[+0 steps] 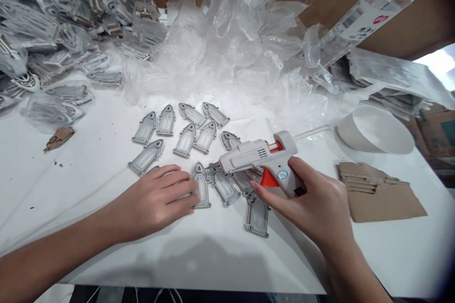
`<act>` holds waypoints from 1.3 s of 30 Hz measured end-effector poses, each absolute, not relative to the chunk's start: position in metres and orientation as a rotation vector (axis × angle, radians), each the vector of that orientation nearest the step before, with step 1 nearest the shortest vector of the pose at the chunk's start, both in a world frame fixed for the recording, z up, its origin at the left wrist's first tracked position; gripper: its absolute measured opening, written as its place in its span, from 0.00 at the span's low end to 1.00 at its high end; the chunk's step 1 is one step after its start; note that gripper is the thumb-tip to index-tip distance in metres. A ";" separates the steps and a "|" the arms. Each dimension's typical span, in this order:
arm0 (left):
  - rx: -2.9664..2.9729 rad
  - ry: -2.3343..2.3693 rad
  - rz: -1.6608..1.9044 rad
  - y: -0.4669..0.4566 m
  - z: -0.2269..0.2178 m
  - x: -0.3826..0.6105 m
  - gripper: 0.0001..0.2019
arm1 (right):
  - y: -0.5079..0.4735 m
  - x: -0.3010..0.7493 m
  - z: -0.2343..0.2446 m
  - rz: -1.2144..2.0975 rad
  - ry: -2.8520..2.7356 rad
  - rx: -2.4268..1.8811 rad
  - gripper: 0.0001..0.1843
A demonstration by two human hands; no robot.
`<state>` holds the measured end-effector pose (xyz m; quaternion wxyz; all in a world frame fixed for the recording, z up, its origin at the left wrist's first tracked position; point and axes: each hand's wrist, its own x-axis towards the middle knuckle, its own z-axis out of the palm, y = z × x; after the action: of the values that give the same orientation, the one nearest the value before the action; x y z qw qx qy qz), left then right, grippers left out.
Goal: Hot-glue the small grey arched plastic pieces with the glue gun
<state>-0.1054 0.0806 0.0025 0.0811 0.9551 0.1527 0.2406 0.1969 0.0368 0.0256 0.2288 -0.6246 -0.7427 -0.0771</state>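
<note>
My right hand (pixel 313 199) is wrapped round the handle of a white hot glue gun (pixel 254 156) with an orange trigger. Its metal nozzle points left, close to the top of a small grey arched window-shaped piece (pixel 201 189). Palm down on the table, my left hand (pixel 159 196) has its fingers stretched out and slightly apart, the tips at that piece's left edge; the thumb is hidden. Several similar pieces lie around, among them one (pixel 258 218) below the gun and one (pixel 145 157) beyond my left hand. The gun partly covers others.
Wrapped pieces (pixel 53 19) are heaped at the back left, beside crumpled clear plastic bags (pixel 227 42). A plastic bottle (pixel 369 16) leans at the back right. A white bowl (pixel 377 130) and torn cardboard (pixel 387 199) stand and lie on the right; a cardboard scrap (pixel 59 138) lies left.
</note>
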 end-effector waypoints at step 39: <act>2.863 0.444 0.801 0.080 0.007 -0.103 0.05 | 0.023 0.186 0.027 -0.538 -2.162 -1.550 0.29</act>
<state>-0.1026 0.0802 0.0073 0.0677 0.9503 0.1475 0.2658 0.1858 0.0229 0.0266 0.2121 -0.5580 -0.7785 -0.1936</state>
